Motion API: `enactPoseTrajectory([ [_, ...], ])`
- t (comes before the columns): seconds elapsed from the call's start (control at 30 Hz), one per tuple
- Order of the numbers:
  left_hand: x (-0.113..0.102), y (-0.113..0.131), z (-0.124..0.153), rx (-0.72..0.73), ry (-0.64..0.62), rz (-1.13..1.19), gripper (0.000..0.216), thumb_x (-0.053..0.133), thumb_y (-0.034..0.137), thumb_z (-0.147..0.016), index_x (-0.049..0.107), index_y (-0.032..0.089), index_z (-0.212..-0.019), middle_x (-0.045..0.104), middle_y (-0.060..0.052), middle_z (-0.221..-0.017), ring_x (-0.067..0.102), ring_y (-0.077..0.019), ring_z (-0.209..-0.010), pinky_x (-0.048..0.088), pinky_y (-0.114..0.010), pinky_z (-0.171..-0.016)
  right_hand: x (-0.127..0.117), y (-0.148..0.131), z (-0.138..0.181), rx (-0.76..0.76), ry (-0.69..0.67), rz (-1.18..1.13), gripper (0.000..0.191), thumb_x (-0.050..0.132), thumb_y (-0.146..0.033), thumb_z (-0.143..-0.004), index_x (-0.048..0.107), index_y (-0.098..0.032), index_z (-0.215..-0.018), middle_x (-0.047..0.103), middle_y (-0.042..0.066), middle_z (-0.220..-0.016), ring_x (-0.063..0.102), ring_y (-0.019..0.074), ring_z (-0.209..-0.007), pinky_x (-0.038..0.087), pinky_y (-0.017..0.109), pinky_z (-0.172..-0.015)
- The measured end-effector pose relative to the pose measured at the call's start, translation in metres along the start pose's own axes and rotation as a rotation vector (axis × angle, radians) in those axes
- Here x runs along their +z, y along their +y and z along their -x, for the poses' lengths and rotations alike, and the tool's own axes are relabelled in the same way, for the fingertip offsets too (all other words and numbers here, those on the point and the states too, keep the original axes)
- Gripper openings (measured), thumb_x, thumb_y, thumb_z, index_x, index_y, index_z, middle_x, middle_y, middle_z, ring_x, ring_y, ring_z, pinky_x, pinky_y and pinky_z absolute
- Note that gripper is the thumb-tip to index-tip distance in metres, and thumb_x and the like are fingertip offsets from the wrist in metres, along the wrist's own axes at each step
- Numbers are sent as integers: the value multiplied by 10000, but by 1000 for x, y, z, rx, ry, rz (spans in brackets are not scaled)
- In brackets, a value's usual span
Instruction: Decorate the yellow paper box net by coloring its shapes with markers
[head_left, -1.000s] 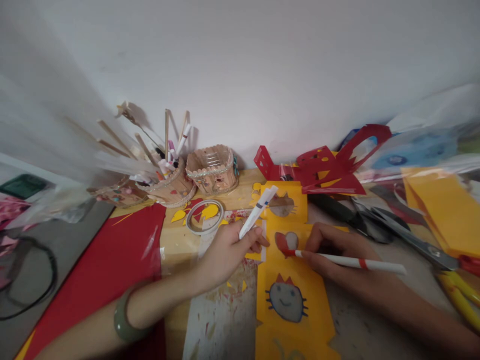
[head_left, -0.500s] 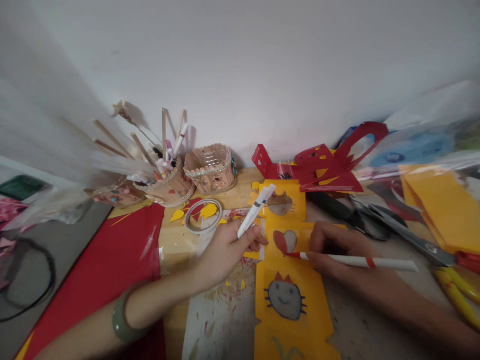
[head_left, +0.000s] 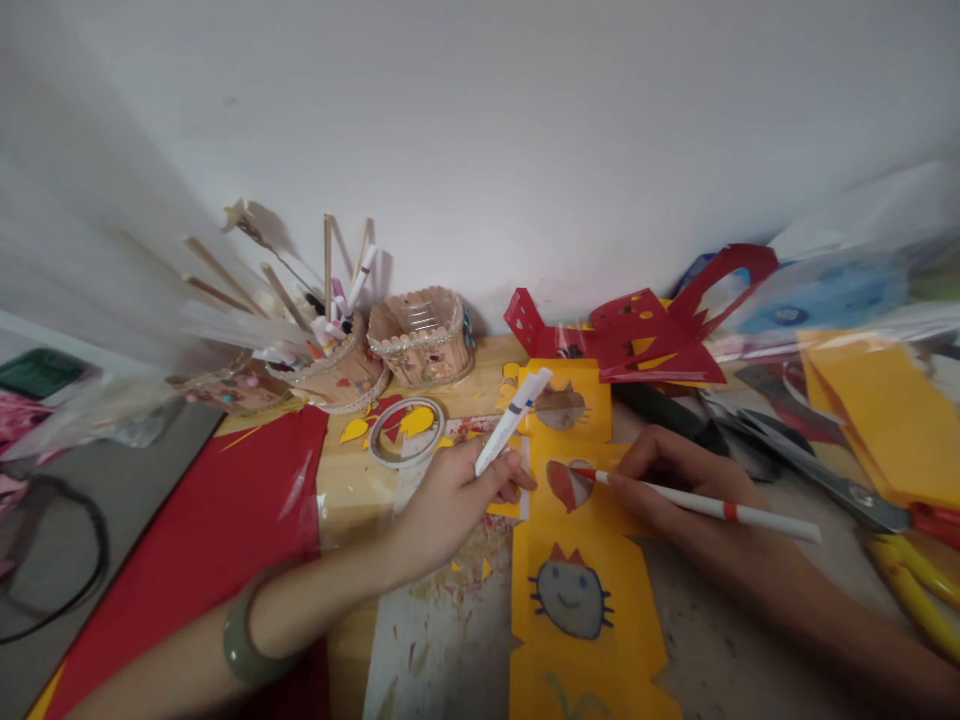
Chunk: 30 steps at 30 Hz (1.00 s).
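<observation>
My right hand (head_left: pixel 694 490) is closed around a red marker (head_left: pixel 772 521), a white pen with a red band. Its red tip touches the upper part of a heart (head_left: pixel 562 487), filled red on its left side and greyish at its upper right. The heart is on a yellow paper cutout (head_left: pixel 637 590), above a cat face (head_left: pixel 571 598) with blue outline and red ears. Pinched in my left hand (head_left: pixel 454 505) are white markers (head_left: pixel 517 418), apparently two side by side, with dark bands. The left fingers rest at the cutout's left edge.
Decorated wooden pots (head_left: pixel 420 340) stand by the wall, one full of pens and sticks. A tape roll (head_left: pixel 407 433) lies near yellow scraps. Red paper (head_left: pixel 217 540) is at left, a red cutout (head_left: pixel 637 335) behind. Scissors (head_left: pixel 825 475) and yellow-handled scissors (head_left: pixel 915 585) lie at right.
The red marker's tip has moved up from the heart's bottom point to its upper middle, and more of the heart is red. My left hand has stayed in place.
</observation>
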<state>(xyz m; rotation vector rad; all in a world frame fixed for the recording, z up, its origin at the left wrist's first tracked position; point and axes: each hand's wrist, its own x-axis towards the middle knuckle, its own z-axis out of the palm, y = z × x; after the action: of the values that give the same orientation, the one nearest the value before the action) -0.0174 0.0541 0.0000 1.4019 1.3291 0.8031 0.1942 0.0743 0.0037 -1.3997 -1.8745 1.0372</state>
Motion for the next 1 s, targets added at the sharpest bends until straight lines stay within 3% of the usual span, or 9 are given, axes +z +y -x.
enactPoseTrajectory([
  [0.37,0,1,0,8,7,0,339,438,384,-874,635,123,-785,665,-60,-747,605,-131,-658,493,-244,-624,0,5,1,11,-60,-41,261,546,-352,-781,436,-215,-588,507,-28,-567,449,126,-532,321,243,-460],
  [0.53,0,1,0,0,6,8,355,444,402,-873,642,121,-786,648,-54,-727,595,-130,-662,489,-240,-633,-2,5,1,4,-48,-27,209,537,-350,-793,485,-215,-641,541,-17,-618,478,136,-570,350,254,-491],
  [0.67,0,0,0,6,4,13,355,443,402,-873,645,122,-788,651,-55,-736,597,-135,-668,489,-245,-636,-2,4,1,-31,-83,-63,268,552,-330,-773,429,-212,-565,480,-32,-552,435,121,-519,318,244,-457],
  [0.87,0,-1,0,4,4,12,359,447,414,-869,644,127,-784,646,-50,-720,593,-134,-663,485,-247,-639,-1,2,1,47,-39,-26,232,537,-394,-784,494,-214,-644,545,-10,-602,469,140,-554,346,256,-476],
  [1.0,0,0,0,1,8,21,358,446,412,-869,639,123,-781,649,-54,-731,589,-128,-663,479,-240,-638,-1,4,2,-25,-103,-58,247,546,-332,-775,440,-213,-586,480,-32,-571,432,123,-530,314,246,-465],
])
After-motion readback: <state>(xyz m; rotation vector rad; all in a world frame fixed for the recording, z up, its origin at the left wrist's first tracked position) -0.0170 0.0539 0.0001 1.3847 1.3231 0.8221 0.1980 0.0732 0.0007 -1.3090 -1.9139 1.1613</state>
